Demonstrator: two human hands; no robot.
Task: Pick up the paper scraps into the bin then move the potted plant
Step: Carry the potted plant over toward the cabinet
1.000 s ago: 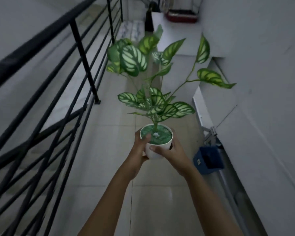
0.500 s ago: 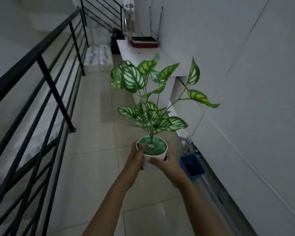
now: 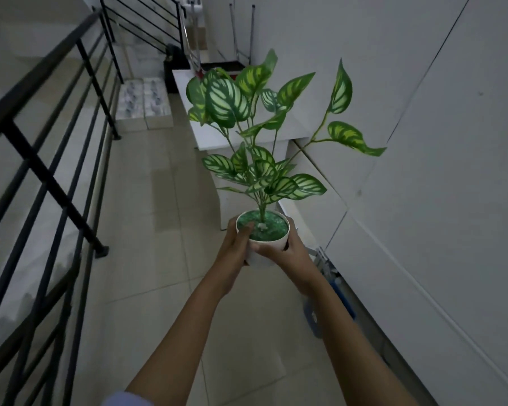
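Note:
I hold the potted plant (image 3: 263,159) upright in front of me, above the tiled floor. It has green-and-white striped leaves in a small white pot (image 3: 280,243) with green filling. My left hand (image 3: 235,249) grips the pot's left side, thumb over the rim. My right hand (image 3: 288,256) wraps its front and right side. The blue bin (image 3: 345,301) stands on the floor by the right wall, mostly hidden behind my right forearm. No paper scraps are visible.
A black metal railing (image 3: 46,177) runs along the left. A white table (image 3: 214,133) stands ahead against the right wall (image 3: 423,142), with a red-edged item at its far end. White boxes (image 3: 143,104) sit on the floor by the railing.
The view has moved forward along the corridor; the table is nearer and the blue bin has slid back under my right forearm. Both hands keep the same hold on the pot.

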